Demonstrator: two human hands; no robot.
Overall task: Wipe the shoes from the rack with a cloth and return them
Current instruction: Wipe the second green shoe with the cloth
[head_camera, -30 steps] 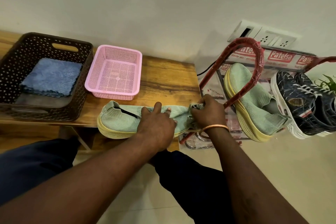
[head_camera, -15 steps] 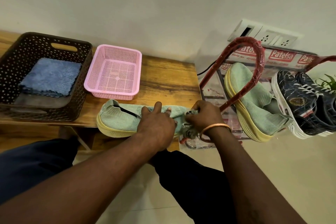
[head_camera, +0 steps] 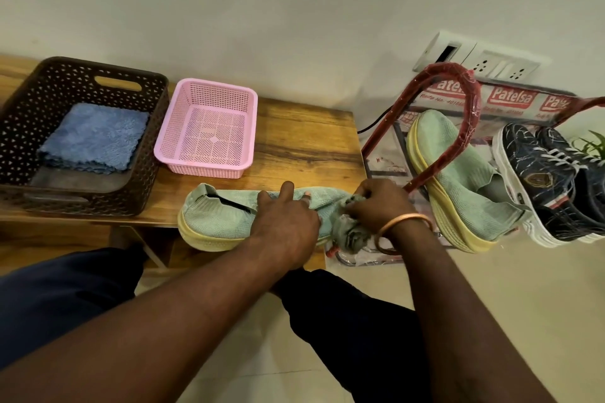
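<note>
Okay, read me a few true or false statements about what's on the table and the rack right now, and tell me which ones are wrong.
1. The blue cloth hangs on the rack. False: the blue cloth lies in the brown basket.
2. The left hand holds the green shoe on the wooden table. True.
3. The right hand grips a grey cloth at that shoe's toe. True.
4. Both green shoes are on the rack. False: only the second green shoe is there.
5. The dark shoes are on the table. False: they are on the rack, beside the second green shoe.
</note>
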